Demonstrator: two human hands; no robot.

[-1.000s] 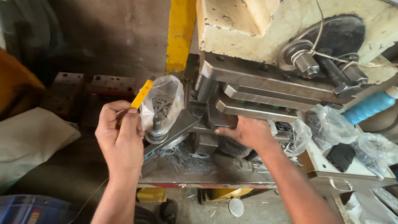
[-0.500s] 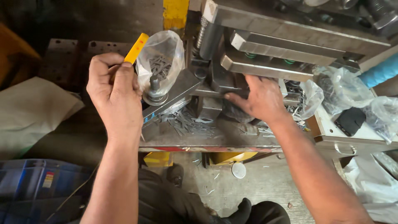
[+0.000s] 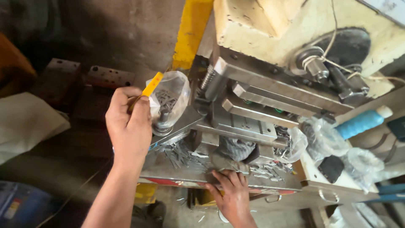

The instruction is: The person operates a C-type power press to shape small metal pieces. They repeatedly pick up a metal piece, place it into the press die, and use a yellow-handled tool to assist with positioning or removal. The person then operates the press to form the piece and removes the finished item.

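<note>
Seen from the head camera, the left hand [image 3: 128, 126] is closed around a thin yellow strip [image 3: 148, 89], pinching it between thumb and forefinger so that the strip's upper end pokes out above the knuckles. That strip sits right against a clear plastic bag [image 3: 171, 99] holding small dark metal pieces, and the bag stands at the left end of the press bed [image 3: 177, 173], a flat steel plate littered with short grey metal slivers [image 3: 181, 154]. The right hand [image 3: 232, 194] lies lower, at the front edge of the press bed, fingers bent and spread over the plate's lip, pressing on it; whether it grips any of the loose slivers cannot be told. Just above its fingertips is the grey die block [image 3: 242, 126] of the machine, with stacked steel bars [image 3: 270, 99] running rightward over it. Behind the bars rises the cream-coloured machine body [image 3: 270, 29], and a yellow upright post [image 3: 192, 31] stands at the back left. Beyond the right end of the bed lie more clear bags [image 3: 327, 137], a blue thread spool [image 3: 363, 122] and a small black block [image 3: 331, 168] on a pale shelf.
</note>
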